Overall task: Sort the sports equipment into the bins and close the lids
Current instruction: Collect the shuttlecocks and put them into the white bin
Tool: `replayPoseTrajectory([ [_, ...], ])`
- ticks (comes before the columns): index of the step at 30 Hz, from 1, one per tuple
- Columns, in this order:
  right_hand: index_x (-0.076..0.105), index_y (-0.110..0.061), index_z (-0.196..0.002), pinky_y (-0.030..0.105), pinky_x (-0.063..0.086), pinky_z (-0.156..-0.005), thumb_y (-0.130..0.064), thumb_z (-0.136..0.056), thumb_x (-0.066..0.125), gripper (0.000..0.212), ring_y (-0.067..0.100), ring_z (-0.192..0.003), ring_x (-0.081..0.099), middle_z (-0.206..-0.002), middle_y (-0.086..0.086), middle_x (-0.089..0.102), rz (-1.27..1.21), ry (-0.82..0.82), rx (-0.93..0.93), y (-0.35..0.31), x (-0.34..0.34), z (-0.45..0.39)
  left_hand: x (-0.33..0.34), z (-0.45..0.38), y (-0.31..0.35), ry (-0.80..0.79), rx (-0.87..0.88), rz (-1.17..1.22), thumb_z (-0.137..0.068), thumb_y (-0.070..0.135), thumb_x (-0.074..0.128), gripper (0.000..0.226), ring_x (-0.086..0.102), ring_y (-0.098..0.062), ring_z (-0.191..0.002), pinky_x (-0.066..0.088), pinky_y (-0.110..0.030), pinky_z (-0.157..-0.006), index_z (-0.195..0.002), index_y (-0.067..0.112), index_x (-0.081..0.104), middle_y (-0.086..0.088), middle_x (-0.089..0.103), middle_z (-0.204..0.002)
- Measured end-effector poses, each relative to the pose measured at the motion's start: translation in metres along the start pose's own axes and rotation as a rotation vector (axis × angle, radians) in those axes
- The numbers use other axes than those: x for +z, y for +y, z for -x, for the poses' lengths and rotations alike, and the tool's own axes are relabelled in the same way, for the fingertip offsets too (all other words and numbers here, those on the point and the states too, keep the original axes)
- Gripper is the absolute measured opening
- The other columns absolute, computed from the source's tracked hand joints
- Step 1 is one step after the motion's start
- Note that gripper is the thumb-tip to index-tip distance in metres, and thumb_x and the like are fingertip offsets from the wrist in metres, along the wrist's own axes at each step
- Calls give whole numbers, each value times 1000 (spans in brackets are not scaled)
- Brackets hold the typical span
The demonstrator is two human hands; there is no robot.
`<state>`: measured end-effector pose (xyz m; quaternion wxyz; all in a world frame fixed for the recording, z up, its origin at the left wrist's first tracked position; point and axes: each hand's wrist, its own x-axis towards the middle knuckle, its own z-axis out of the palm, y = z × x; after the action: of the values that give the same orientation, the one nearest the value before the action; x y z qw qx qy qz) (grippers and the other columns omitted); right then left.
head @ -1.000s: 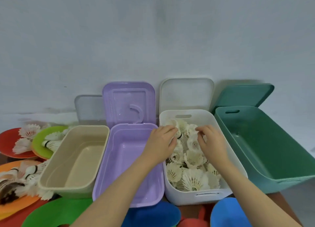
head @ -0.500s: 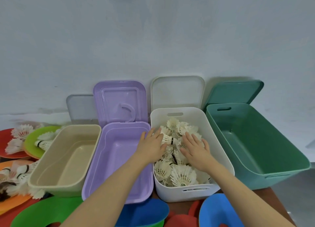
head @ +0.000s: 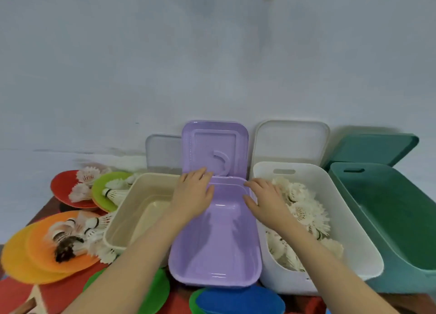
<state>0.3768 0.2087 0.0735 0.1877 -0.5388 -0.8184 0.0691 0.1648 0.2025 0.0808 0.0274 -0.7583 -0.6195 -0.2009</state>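
Observation:
A purple bin (head: 215,261) stands empty in the middle, its purple lid (head: 213,146) leaning on the wall behind it. My left hand (head: 192,193) hovers at the bin's far left corner, fingertips touching the lid's lower edge, fingers apart. My right hand (head: 264,199) is at the bin's far right rim, open and holding nothing. To the right a white bin (head: 330,195) holds several white shuttlecocks (head: 304,210). A beige bin (head: 132,219) on the left and a green bin (head: 387,219) on the right are empty.
A white lid (head: 291,141), a green lid (head: 372,148) and a clear lid (head: 162,153) lean on the wall. Red (head: 62,188), green (head: 99,191) and orange (head: 35,257) discs at left carry more shuttlecocks (head: 87,228). Green (head: 153,290) and blue (head: 238,302) discs lie in front.
Both hands left the white bin of shuttlecocks and moved left to the far end of the purple bin. The view tilted up and shifted.

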Motion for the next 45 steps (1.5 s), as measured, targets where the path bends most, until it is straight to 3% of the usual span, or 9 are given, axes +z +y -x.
replayPoseTrajectory([
  [6,59,-15,-121,38,35,-94,-52,-84,30,60,26,-113,52,-120,1,58,-66,-27,-69,-91,33,-38,-39,20,-94,-18,-33,-63,-76,33,37,42,66,-24,-82,50,-37,-71,-98,13,68,-5,68,-98],
  [8,59,-12,-119,38,38,-93,-47,-88,38,52,27,-111,54,-118,4,60,-74,-53,-77,-119,45,-53,-48,25,-129,-22,-55,-68,-75,34,37,43,66,-24,-83,51,-37,-72,-97,14,69,-4,69,-98],
  [12,60,-10,-118,38,43,-89,-29,-92,53,33,28,-105,56,-111,8,61,-147,-78,-44,-173,75,-92,-58,36,-196,-29,-110,-24,-84,35,37,44,59,-26,-106,42,-41,-89,-107,12,66,-6,62,-118],
  [17,58,-16,-121,34,40,-91,-31,-92,52,33,22,-111,53,-118,2,59,-126,-104,-67,-239,115,-140,-54,51,-279,-73,-150,5,-95,35,38,41,36,-20,-130,21,-37,-105,-130,19,52,0,44,-141],
  [23,56,-17,-123,37,42,-93,-33,-91,52,36,22,-111,53,-120,3,58,-156,-222,-78,-291,172,-183,-44,68,-361,-143,-271,14,-94,39,33,46,35,-19,-131,22,-37,-103,-133,20,49,1,41,-143],
  [27,44,-17,-136,37,36,-101,-37,-91,50,49,25,-122,47,-135,5,49,-96,-338,-79,-306,214,-192,-28,74,-396,-162,-314,50,-95,37,39,45,32,-21,-135,21,-40,-106,-136,19,45,-2,37,-147],
  [32,16,-19,-149,40,16,-114,-40,-96,39,61,22,-141,20,-155,4,19,-2,-402,-83,-313,250,-201,-10,72,-417,-229,-315,33,-97,41,36,52,20,-20,-141,15,-38,-109,-146,24,27,-2,22,-154],
  [38,54,-26,-121,37,15,-97,-24,-93,39,32,21,-115,47,-121,-3,59,211,-283,-81,-310,266,-216,4,68,-425,-210,-246,82,-93,44,47,46,45,-20,-124,27,-38,-99,-136,28,43,5,42,-141],
  [45,65,-24,-94,33,14,-90,-16,-90,43,24,18,-101,51,-98,-7,63,166,-219,-82,-308,273,-219,11,72,-431,11,-301,211,-83,23,69,14,60,-21,-83,33,-32,-76,-96,22,72,4,65,-97],
])
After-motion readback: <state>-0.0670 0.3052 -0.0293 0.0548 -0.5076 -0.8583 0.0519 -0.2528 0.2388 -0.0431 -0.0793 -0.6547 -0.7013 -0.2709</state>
